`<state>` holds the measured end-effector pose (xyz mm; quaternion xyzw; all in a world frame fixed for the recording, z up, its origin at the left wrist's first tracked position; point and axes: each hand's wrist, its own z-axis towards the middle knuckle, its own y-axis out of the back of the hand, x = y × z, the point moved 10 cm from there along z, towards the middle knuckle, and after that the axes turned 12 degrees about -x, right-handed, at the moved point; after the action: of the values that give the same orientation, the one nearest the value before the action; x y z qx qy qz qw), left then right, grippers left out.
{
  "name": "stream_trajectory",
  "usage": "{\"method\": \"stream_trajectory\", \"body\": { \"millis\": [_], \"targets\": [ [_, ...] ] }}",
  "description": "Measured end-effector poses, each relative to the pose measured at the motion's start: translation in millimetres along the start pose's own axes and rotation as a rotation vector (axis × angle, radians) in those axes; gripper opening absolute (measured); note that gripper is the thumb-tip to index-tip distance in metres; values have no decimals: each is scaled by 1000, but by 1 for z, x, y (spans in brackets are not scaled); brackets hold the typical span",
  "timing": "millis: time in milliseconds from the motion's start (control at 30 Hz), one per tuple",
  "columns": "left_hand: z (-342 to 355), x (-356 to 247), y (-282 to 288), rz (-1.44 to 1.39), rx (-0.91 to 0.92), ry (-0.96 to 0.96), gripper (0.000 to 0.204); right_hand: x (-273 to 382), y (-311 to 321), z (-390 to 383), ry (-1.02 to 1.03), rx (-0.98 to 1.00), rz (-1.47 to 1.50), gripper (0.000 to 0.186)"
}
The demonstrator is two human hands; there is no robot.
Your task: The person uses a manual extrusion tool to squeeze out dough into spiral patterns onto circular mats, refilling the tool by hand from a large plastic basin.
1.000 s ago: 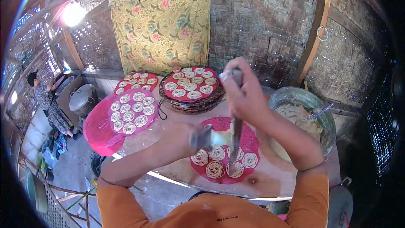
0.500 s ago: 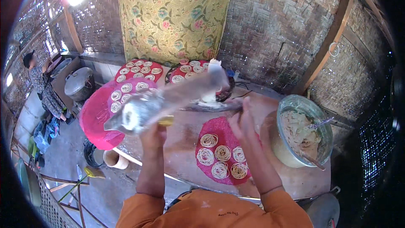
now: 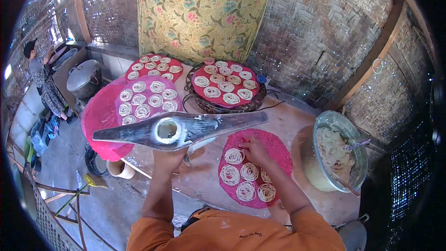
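My left hand [image 3: 169, 159] is closed under a long wooden press [image 3: 216, 123], holding it level over the table. The press has tapered ends, white smears and a round hole in its middle; part of my grip is hidden beneath it. My right hand [image 3: 255, 152] reaches over the round pink mat [image 3: 278, 151], its fingers slightly bent and apart, low beside the upper dough coil [image 3: 234, 155]. Several other noodle-like coils lie on this mat, one of them, a pale coil [image 3: 265, 175], partly covered by my right forearm.
A large basin [image 3: 320, 167] of pale dough stands at the right, with a wooden stick and a spoon in it. Farther back, a dark round stand [image 3: 223, 110] bears a coil-covered red mat. Pink sheets [image 3: 95, 123] overhang the table's left edge. A person [image 3: 44, 81] stands far left near a pot [image 3: 83, 76].
The press has swung from a blurred slant to level, nearer me. My right hand has left its far end and come down to the pink mat beside the coils.
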<state>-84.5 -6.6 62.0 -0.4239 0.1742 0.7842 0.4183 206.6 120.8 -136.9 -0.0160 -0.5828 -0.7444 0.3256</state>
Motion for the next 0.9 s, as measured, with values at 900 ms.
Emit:
{"method": "stream_trajectory", "body": {
  "millis": [900],
  "targets": [
    [-8,17,21,-61,-92,30,32,3,-12,8,-39,16,67,25]
  ]
}}
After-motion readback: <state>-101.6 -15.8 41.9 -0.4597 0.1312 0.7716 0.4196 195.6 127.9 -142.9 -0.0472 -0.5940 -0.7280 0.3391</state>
